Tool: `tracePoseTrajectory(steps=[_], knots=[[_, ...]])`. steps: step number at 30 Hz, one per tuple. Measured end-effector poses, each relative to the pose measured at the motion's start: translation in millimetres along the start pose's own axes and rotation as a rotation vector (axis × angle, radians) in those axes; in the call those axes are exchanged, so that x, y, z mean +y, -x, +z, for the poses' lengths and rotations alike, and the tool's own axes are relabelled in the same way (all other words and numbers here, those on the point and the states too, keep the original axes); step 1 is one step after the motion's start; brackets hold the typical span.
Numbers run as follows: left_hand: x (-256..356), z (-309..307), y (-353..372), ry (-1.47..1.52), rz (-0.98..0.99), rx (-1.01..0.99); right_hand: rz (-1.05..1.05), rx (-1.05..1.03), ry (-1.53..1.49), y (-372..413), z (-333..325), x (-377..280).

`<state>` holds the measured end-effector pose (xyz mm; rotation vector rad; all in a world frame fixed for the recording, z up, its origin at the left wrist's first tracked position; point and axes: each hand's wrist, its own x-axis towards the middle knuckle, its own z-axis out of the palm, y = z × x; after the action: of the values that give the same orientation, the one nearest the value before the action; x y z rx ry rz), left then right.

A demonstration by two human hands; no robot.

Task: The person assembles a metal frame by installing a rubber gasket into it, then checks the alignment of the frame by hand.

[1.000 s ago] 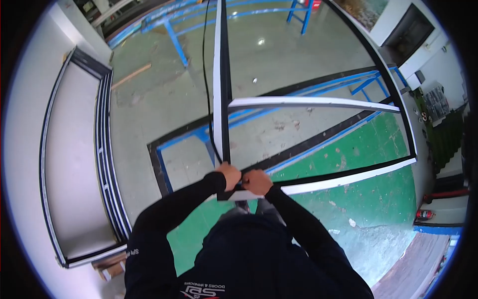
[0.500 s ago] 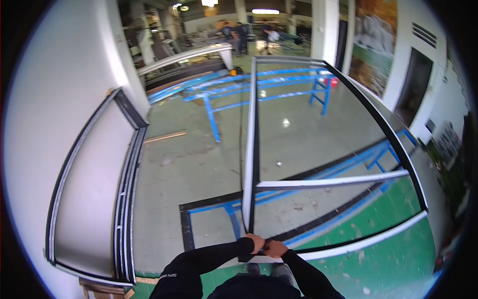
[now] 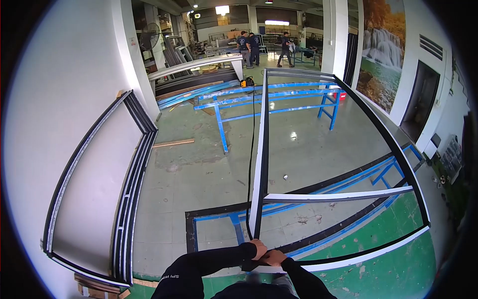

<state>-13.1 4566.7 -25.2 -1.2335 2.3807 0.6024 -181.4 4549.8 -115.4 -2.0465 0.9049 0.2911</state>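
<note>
A large metal window or door frame (image 3: 338, 196), white and black with one crossbar, lies across blue stands in the middle of the head view. At its near left corner my left hand (image 3: 258, 249) is closed around the long side bar. Just to the right, my right hand (image 3: 273, 257) grips the same corner at the near end bar, close against the left. Both hands hide part of the corner. Beneath the frame is a blue steel stand (image 3: 234, 219) with black padding on top.
Another dark frame (image 3: 124, 199) leans on the white wall at left. Farther off stands a blue trestle (image 3: 271, 104) with a yellow-black tool (image 3: 247, 82) at its end. A black cable (image 3: 252, 144) hangs to the floor. Several people (image 3: 249, 47) are at the back.
The view has tilted up slightly and turned left, so the scene sits lower and farther right. Both hands stay on the frame's corner.
</note>
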Motion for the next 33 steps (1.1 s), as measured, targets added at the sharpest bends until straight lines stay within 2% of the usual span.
tracePoseTrajectory(steps=[3,6,9,12,15,21,22,23,25,26,27,28,33], knots=[[-21,20,-10,-0.119,0.049,0.173,0.088,-0.106,0.078,2,-13,-9],[-25,15,-10,-0.029,0.076,0.089,-0.074,0.114,-0.163,18,-7,-8],[-25,10,-5,-0.032,0.098,0.055,-0.132,0.151,-0.225,23,-6,-12],[-21,10,-3,-0.055,0.118,0.006,-0.143,0.095,-0.084,16,-5,-12],[-12,14,-2,-0.059,0.105,-0.018,-0.111,0.066,-0.108,23,-14,-21],[-10,15,-1,-0.106,0.073,0.022,-0.088,0.207,-0.065,16,-1,-18],[-6,8,-2,-0.186,0.043,-0.039,-0.089,0.243,-0.068,17,6,-15],[-11,22,-3,-0.196,0.059,0.155,-0.127,0.269,-0.113,13,9,-8],[-7,9,-2,-0.238,0.009,0.054,-0.109,0.299,-0.139,14,6,-9],[-8,21,-6,-0.223,-0.039,0.135,0.006,0.302,-0.128,24,-2,-27],[-9,33,-9,-0.203,-0.086,0.217,-0.065,0.330,-0.190,22,3,-20],[-14,25,-10,-0.146,0.008,0.138,-0.033,0.303,-0.127,23,-2,-24],[-17,11,-10,0.001,0.028,0.029,-0.020,0.186,-0.073,34,-20,-42]])
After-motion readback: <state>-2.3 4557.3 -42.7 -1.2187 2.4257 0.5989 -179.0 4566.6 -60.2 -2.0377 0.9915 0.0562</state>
